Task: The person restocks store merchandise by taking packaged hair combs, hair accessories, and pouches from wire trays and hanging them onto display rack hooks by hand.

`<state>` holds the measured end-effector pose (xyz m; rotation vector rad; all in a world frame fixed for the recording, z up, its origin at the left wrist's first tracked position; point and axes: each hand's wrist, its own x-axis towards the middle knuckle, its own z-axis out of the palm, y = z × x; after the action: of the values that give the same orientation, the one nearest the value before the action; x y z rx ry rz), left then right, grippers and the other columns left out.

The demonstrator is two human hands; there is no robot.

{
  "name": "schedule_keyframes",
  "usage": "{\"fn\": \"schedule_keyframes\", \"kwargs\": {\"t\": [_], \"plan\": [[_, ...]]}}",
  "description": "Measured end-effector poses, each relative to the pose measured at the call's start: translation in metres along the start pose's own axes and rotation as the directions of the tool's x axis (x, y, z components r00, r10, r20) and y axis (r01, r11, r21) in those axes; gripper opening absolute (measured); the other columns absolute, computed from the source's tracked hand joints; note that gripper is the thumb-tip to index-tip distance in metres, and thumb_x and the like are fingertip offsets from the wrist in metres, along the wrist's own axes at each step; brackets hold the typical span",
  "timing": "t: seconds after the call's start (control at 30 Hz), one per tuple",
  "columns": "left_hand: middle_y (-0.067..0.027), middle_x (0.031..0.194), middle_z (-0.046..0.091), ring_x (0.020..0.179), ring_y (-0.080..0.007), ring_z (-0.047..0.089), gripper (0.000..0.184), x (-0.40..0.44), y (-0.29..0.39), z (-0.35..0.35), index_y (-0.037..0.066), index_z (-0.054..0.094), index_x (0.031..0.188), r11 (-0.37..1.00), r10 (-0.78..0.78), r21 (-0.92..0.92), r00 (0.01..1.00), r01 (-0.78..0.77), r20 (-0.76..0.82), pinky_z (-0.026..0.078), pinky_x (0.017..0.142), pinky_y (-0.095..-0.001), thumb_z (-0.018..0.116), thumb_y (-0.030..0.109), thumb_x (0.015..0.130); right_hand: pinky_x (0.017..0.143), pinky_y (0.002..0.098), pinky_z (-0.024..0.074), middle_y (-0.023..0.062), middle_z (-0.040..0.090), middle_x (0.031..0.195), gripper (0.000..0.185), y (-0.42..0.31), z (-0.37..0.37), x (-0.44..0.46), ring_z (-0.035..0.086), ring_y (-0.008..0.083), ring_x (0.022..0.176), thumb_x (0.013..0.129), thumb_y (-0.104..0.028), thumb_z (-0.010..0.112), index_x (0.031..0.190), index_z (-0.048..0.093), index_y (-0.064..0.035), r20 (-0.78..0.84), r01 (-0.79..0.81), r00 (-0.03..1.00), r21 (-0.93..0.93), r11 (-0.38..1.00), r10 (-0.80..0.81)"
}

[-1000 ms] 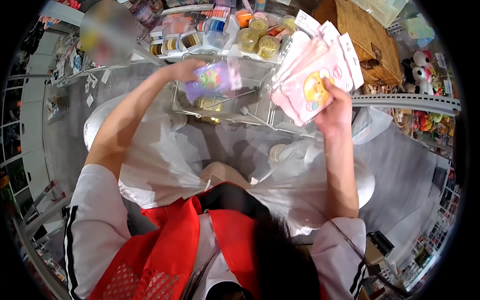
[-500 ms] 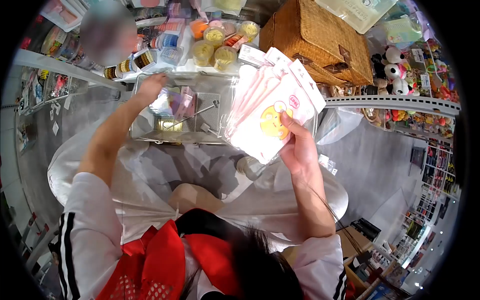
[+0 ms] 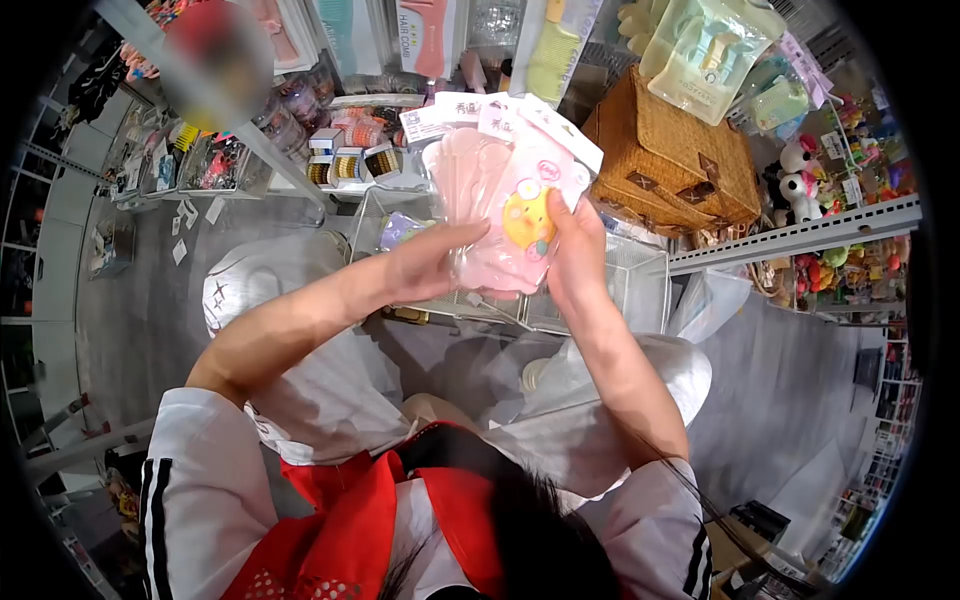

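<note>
In the head view, a fanned stack of pink cartoon-print packs (image 3: pixel 515 220) in clear film is held up before me, white hang tags at the top. The front pack bears a round yellow cartoon face. My right hand (image 3: pixel 580 250) grips the stack's right side, its thumb over the front. At the lower left, my left hand (image 3: pixel 440 262) is closed round the stack's edge, its fingertips partly hidden behind. Below and behind the packs is a wire mesh basket (image 3: pixel 640 275), partly covered by them. A purple-printed package (image 3: pixel 400 229) lies in its left part.
A woven box (image 3: pixel 685 150) stands at the right on the shelf, with a clear pouch (image 3: pixel 710 55) above it. Hair combs in packaging (image 3: pixel 422 38) hang at the back. A white metal shelf rail (image 3: pixel 800 233) runs along the right. My knees flank the basket.
My left hand has left the basket and moved right to take hold of the packs. The stack has shifted upward and is more upright. The camera view has shifted, showing hanging combs.
</note>
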<state>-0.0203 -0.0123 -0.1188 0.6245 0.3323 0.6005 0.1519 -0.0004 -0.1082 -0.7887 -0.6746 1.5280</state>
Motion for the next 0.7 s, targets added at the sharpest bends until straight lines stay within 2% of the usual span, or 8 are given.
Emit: {"fn": "schedule_keyframes", "kwargs": {"t": [0.07,0.17,0.33,0.4,0.5,0.57,0.6,0.7], "plan": [[-0.0115,0.130,0.036,0.117,-0.0290,0.041,0.050,0.001,0.003,0.007,0.005,0.026,0.130,1.000,0.002,-0.004,0.998,-0.002,-0.057,0.034,0.094,-0.0533,0.036,0.034,0.091,0.083,0.0302,0.0430,0.0115,0.054,0.106,0.029,-0.002,-0.002,0.006,0.053,0.0173,0.095,0.090,-0.017,0.044,0.110,0.046,0.0038,-0.115,-0.008,0.993,0.087,0.996,0.018],[-0.0108,0.130,0.037,0.116,-0.0285,0.041,0.045,0.002,0.010,0.023,0.005,0.027,0.130,0.998,0.063,-0.012,0.992,-0.065,-0.106,0.033,0.095,-0.0526,0.032,0.029,0.093,0.081,0.0310,0.0447,0.0120,0.055,0.105,0.030,-0.016,-0.002,0.013,0.054,0.0185,0.095,0.091,-0.019,0.043,0.109,0.047,0.0042,-0.167,0.046,0.986,0.173,0.984,-0.017],[-0.0098,0.124,0.043,0.113,-0.0268,0.044,0.041,0.002,0.022,0.023,0.001,0.033,0.125,0.979,0.184,-0.052,0.967,-0.196,-0.179,0.036,0.096,-0.0476,0.040,0.019,0.089,0.083,0.0345,0.0454,0.0140,0.053,0.108,0.032,-0.047,-0.024,0.023,0.054,0.0230,0.097,0.093,-0.020,0.034,0.111,0.044,0.0043,-0.239,0.252,0.947,0.129,0.959,-0.216],[-0.0092,0.120,0.047,0.111,-0.0238,0.047,0.039,0.001,0.028,0.022,0.002,0.036,0.123,0.982,0.177,-0.013,0.949,-0.187,-0.263,0.039,0.093,-0.0443,0.045,0.015,0.088,0.084,0.0348,0.0449,0.0143,0.052,0.109,0.031,-0.048,-0.023,0.020,0.054,0.0230,0.097,0.093,-0.019,0.034,0.112,0.043,0.0042,-0.269,0.222,0.945,0.120,0.967,-0.184],[-0.0084,0.118,0.048,0.108,-0.0205,0.049,0.038,0.005,0.023,0.014,0.002,0.037,0.123,0.966,0.173,0.234,0.951,-0.112,-0.258,0.041,0.090,-0.0394,0.044,0.018,0.089,0.085,0.0347,0.0438,0.0149,0.052,0.109,0.031,-0.034,-0.014,0.021,0.054,0.0226,0.098,0.094,-0.019,0.033,0.111,0.041,0.0050,-0.317,0.229,0.928,0.076,0.970,-0.194],[-0.0078,0.118,0.049,0.107,-0.0186,0.050,0.038,0.002,0.018,0.024,0.003,0.038,0.122,0.985,0.118,0.151,0.960,-0.082,-0.255,0.042,0.088,-0.0362,0.047,0.015,0.088,0.085,0.0344,0.0432,0.0148,0.052,0.109,0.031,-0.021,-0.004,0.017,0.053,0.0222,0.098,0.094,-0.019,0.033,0.110,0.041,0.0052,-0.308,0.266,0.921,0.057,0.962,-0.237],[-0.0075,0.118,0.049,0.106,-0.0176,0.050,0.037,0.001,0.014,0.030,0.003,0.038,0.122,0.992,0.090,0.110,0.963,-0.064,-0.252,0.043,0.087,-0.0346,0.049,0.014,0.087,0.092,0.0373,0.0379,0.0160,0.048,0.116,0.033,-0.021,0.002,0.014,0.048,0.0235,0.106,0.094,-0.017,0.029,0.115,0.040,0.0058,-0.349,0.204,0.922,0.066,0.977,-0.168],[-0.0074,0.117,0.049,0.105,-0.0163,0.050,0.040,0.008,-0.007,0.022,0.005,0.039,0.122,0.956,0.163,0.270,0.974,-0.116,-0.160,0.043,0.086,-0.0324,0.053,0.007,0.084,0.093,0.0366,0.0370,0.0157,0.047,0.117,0.033,-0.018,0.004,0.012,0.047,0.0228,0.107,0.094,-0.017,0.029,0.116,0.040,0.0052,-0.280,0.113,0.957,0.130,0.985,-0.073]]}}
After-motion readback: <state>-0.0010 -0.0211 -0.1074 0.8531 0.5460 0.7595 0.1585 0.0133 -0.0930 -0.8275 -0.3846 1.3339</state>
